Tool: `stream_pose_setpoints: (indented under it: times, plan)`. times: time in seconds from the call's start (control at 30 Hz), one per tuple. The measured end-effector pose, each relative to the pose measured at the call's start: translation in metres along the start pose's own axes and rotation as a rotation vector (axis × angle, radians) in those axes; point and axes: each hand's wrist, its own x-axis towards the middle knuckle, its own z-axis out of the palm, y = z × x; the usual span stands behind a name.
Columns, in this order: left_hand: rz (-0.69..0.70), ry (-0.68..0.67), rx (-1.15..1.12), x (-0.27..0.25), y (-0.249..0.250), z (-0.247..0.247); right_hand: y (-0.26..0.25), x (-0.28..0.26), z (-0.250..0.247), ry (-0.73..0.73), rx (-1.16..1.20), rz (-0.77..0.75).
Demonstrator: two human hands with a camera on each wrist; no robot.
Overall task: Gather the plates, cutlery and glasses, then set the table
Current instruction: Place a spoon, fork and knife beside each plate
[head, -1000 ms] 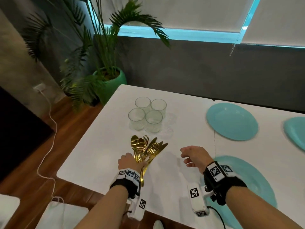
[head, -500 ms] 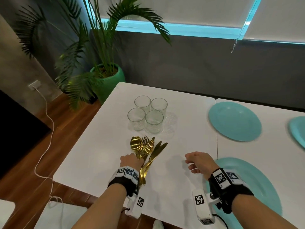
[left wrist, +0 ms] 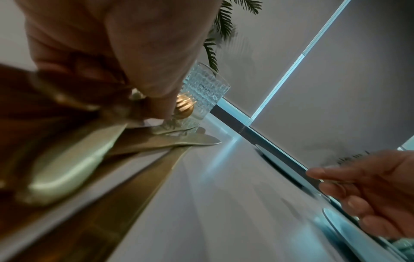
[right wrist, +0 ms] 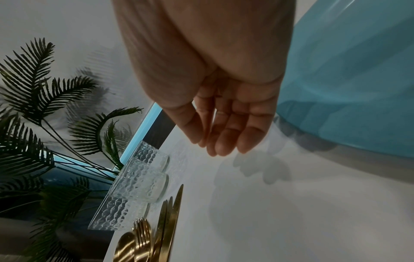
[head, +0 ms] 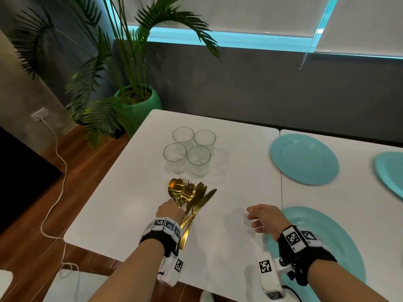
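A bundle of gold cutlery (head: 190, 198) (spoons, forks, knives) lies fanned on the white table (head: 122, 192). My left hand (head: 169, 211) grips it by the handles, and the handle ends stick out past my wrist. In the left wrist view my fingers curl over the cutlery (left wrist: 161, 140). My right hand (head: 260, 216) hovers empty just above the table, its fingers loosely curled (right wrist: 224, 134), at the edge of the near teal plate (head: 331, 240). Several clear textured glasses (head: 189, 152) stand clustered beyond the cutlery. Two more teal plates (head: 304, 159) (head: 390, 171) lie farther right.
A potted palm in a green pot (head: 139, 105) stands off the table's far left corner. A dark wall panel (head: 283, 88) runs behind the table. A white cable (head: 54, 171) trails over the wooden floor on the left. The table's near edge is just under my wrists.
The fanned cutlery has drawn closer together in my left hand. My right hand has drifted slightly right, towards the near plate, still empty.
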Motion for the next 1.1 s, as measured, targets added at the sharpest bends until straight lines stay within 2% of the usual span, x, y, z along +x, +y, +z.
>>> stream_pose_setpoints:
  times: [0.1,0.37,0.57,0.67,0.8,0.97,1.1]
  plan:
    - [0.014,-0.029,-0.002,0.002,0.0,-0.004,0.0,0.0,-0.004,0.007,-0.002,0.0]
    - [0.091,0.0,-0.09,-0.011,0.001,-0.024,-0.002,-0.002,-0.004,0.012,-0.003,0.0]
    - [0.305,-0.066,-0.207,-0.028,0.008,-0.035,-0.009,-0.007,0.003,-0.012,-0.036,-0.027]
    - [0.39,-0.127,-0.356,-0.046,0.027,-0.038,-0.019,-0.017,0.008,-0.032,-0.055,-0.072]
    - [0.373,-0.274,-0.737,-0.066,0.065,-0.037,-0.033,-0.029,0.012,-0.051,-0.073,-0.175]
    - [0.467,-0.309,-0.761,-0.082,0.102,-0.025,-0.046,-0.043,0.004,-0.051,-0.028,-0.292]
    - [0.546,-0.311,-0.705,-0.102,0.127,-0.016,-0.042,-0.044,-0.015,0.049,-0.057,-0.305]
